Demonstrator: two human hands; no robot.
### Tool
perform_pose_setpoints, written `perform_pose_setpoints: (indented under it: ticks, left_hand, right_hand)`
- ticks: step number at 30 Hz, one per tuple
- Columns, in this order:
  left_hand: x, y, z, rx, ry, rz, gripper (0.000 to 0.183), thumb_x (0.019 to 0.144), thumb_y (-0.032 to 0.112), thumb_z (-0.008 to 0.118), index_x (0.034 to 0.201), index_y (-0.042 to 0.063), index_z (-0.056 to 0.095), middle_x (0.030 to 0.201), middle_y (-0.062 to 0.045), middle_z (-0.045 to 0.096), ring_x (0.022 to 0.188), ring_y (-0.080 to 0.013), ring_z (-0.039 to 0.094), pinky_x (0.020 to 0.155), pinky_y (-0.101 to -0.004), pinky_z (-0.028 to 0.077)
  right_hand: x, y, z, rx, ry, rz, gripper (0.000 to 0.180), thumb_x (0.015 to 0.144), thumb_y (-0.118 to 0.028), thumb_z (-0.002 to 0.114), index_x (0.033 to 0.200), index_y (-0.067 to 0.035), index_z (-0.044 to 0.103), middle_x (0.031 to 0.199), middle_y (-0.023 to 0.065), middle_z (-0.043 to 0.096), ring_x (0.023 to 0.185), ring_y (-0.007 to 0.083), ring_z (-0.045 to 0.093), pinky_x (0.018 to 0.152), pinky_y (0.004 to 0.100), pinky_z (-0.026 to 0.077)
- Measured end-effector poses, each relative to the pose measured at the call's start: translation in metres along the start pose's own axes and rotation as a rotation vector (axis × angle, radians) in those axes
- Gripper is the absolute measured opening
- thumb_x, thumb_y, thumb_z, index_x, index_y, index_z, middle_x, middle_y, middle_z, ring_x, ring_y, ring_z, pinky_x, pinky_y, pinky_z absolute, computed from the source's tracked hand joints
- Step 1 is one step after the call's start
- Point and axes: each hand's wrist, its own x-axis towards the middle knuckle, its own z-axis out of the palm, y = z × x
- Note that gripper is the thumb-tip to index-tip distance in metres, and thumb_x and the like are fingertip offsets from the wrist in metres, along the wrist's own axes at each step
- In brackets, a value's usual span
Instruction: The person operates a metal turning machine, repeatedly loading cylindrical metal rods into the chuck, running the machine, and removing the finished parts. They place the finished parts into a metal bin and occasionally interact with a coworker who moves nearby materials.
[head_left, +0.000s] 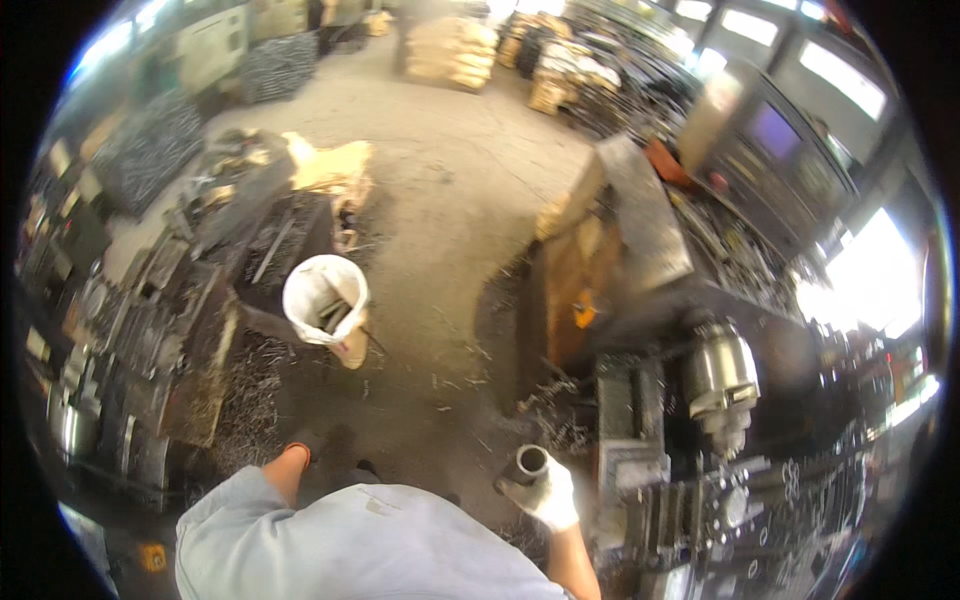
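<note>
My right hand (546, 491), in a pale work glove, is closed around a short metal tube (530, 463) whose open round end faces up. Just right of it stands a lathe, with its steel chuck (724, 375) and carriage (637, 465). My left forearm hangs at my left side with an orange band at the wrist; the left hand (306, 445) is dark and blurred, and its fingers cannot be made out. Ahead and to the left, a white bucket (326, 300) holds several dark metal pieces.
Metal shavings (251, 397) lie on the floor by a second machine (172, 360) at left. A rusty cabinet (577, 292) stands ahead on the right beyond the chuck. Stacked sacks (450, 52) and bundled metal parts (277, 67) sit farther off around the concrete floor (450, 187).
</note>
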Motion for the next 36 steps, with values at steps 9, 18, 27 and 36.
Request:
perform_pose_setpoints:
  ticks: [9,18,27,36]
  left_hand:
    - [-0.107,-0.177,0.071,-0.497,0.279,-0.281,0.06,0.092,0.052,0.067,0.13,0.007,0.076,0.136,-0.025,0.071,0.129,-0.0438,0.066,0.11,-0.0487,0.05]
    - [-0.251,-0.218,0.213,-0.38,0.328,-0.877,0.041,0.103,0.037,0.057,0.125,0.008,0.076,0.131,-0.019,0.075,0.112,-0.0413,0.074,0.096,-0.0513,0.057]
    - [-0.318,-0.122,0.127,-1.408,1.31,-2.137,0.049,0.111,0.041,0.051,0.152,0.014,0.057,0.157,-0.018,0.056,0.138,-0.0394,0.058,0.112,-0.05,0.049]
    - [-0.398,-0.179,0.016,-0.642,1.497,-2.222,0.047,0.113,0.045,0.048,0.142,0.011,0.061,0.142,-0.02,0.062,0.127,-0.0437,0.062,0.103,-0.051,0.049]
  right_hand:
    - [0.137,-0.193,0.207,-0.023,-0.536,-0.665,0.048,0.079,-0.038,0.087,0.116,-0.012,0.071,0.102,0.0157,0.077,0.093,0.0379,0.076,0.082,0.045,0.062]
    - [0.181,-0.393,0.378,0.035,-0.934,-1.16,0.044,0.075,-0.024,0.093,0.112,-0.011,0.073,0.107,0.0142,0.077,0.096,0.0307,0.075,0.089,0.0393,0.061]
    - [0.232,-0.525,0.554,0.152,-1.014,-1.359,0.052,0.073,-0.031,0.092,0.117,-0.011,0.072,0.101,0.0156,0.078,0.092,0.0362,0.077,0.08,0.0425,0.063]
    - [0.321,-0.625,0.553,-0.377,-1.508,-1.655,0.041,0.081,-0.032,0.086,0.113,-0.007,0.076,0.102,0.0189,0.078,0.093,0.0365,0.077,0.084,0.0441,0.063]
